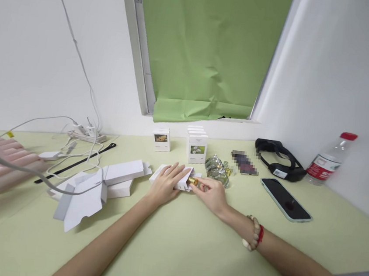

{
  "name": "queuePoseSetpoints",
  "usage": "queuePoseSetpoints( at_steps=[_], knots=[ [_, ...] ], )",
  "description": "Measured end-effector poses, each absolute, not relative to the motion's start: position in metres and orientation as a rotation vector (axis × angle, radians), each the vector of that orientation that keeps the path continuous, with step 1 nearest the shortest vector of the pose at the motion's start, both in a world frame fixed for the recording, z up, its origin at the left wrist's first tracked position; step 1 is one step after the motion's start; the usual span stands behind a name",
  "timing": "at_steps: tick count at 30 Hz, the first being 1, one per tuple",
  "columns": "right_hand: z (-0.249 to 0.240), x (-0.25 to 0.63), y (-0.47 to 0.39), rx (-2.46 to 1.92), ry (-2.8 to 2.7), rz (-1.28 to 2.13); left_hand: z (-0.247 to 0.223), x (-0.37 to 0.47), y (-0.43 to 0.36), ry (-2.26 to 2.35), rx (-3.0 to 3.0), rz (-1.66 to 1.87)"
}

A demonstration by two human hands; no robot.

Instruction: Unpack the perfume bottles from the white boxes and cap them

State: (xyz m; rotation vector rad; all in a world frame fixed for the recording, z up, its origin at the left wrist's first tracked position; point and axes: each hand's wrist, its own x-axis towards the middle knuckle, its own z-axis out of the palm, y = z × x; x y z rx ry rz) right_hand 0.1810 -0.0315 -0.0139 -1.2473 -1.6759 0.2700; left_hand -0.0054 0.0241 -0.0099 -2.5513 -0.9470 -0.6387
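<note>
Pinching a gold-coloured cap (193, 181) at the white carton's (183, 182) right end, the right hand (211, 196) lines up with its sideways long axis; the left hand (168, 182) lies across it, fingers apart.

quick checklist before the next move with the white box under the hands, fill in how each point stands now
1. Left hand on the white box: ok, resting across its top.
2. Right hand has a grip on the gold-coloured piece: ok, fingertips at it.
3. Near box end open: ok, flaps stick out on the right hand's side.
4. Gold-coloured piece fully inside: not ok, its end shows outside.
5. Box contents undamaged: cannot tell, hidden.
6. Phone apart from both hands: ok.
</note>
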Motion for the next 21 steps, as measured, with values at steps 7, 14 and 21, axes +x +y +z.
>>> queuePoseSetpoints(
  at_steps=[7, 14, 21],
  knots=[
    [-0.020, 0.183, -0.030, -1.136, -1.651, 0.282, -0.011, -0.010, 0.027, -0.953, -2.541, -0.720],
    [-0.017, 0.179, -0.036, -1.256, -1.812, 0.434, -0.006, -0.003, 0.015, -0.720, -2.657, -0.576],
    [-0.018, 0.180, -0.036, -1.347, -1.824, 0.497, -0.008, 0.006, 0.012, -0.623, -2.739, -0.569]
  ],
)
